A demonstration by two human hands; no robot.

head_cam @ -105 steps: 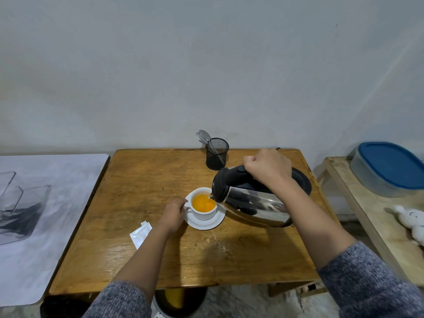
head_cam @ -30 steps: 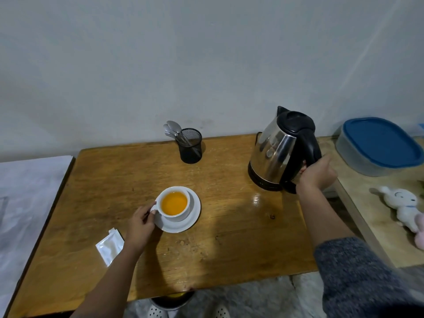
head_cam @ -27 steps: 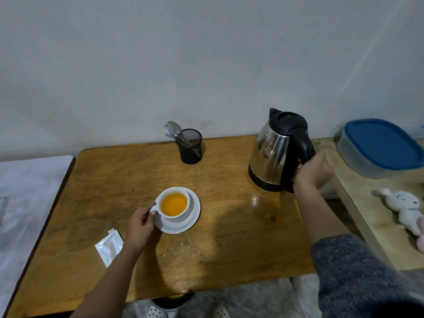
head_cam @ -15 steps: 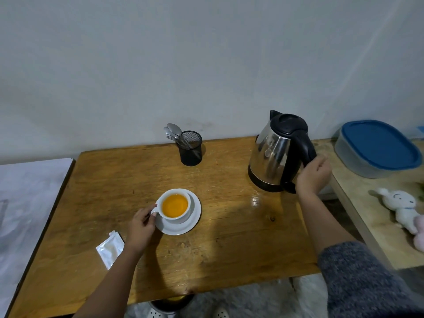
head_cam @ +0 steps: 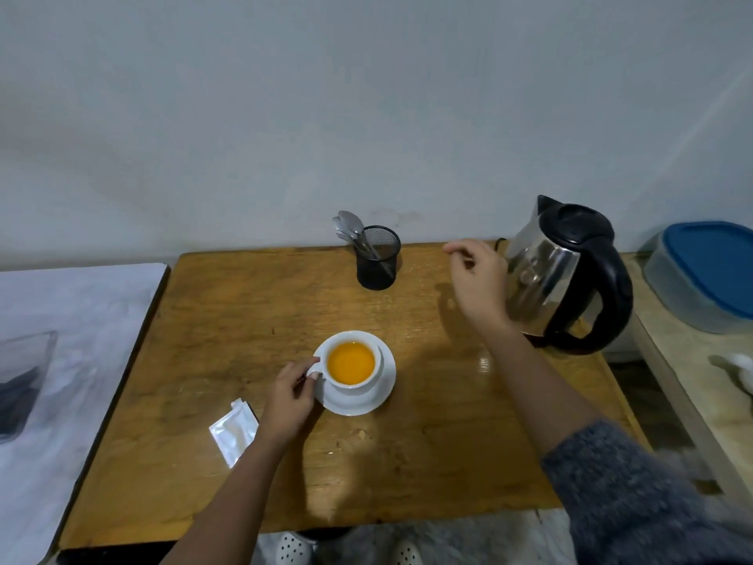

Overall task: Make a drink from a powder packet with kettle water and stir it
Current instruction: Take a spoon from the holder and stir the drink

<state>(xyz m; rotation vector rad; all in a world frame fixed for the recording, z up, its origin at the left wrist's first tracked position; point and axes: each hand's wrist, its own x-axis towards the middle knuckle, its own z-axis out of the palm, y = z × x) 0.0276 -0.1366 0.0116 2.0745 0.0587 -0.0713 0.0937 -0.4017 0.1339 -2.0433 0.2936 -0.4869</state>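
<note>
A white cup (head_cam: 353, 362) full of orange drink stands on a white saucer (head_cam: 377, 395) in the middle of the wooden table (head_cam: 228, 320). My left hand (head_cam: 290, 397) grips the cup's handle at its left side. The steel kettle (head_cam: 564, 275) with black lid and handle stands upright at the table's back right. My right hand (head_cam: 476, 281) hovers in the air left of the kettle, empty, fingers loosely curled, between the kettle and a black mesh holder (head_cam: 377, 258) with several spoons (head_cam: 350, 230). The torn white packet (head_cam: 234, 430) lies by my left wrist.
A white sheet covers the surface on the left (head_cam: 61, 360). On the right stands a pale side table (head_cam: 692, 360) with a blue-lidded container (head_cam: 709, 271) and part of a white toy (head_cam: 739, 367). A wall runs right behind the table.
My right hand has let go of the kettle's handle and moved left across the front of it toward the spoon holder. The kettle stands still. My left hand stays on the cup's handle.
</note>
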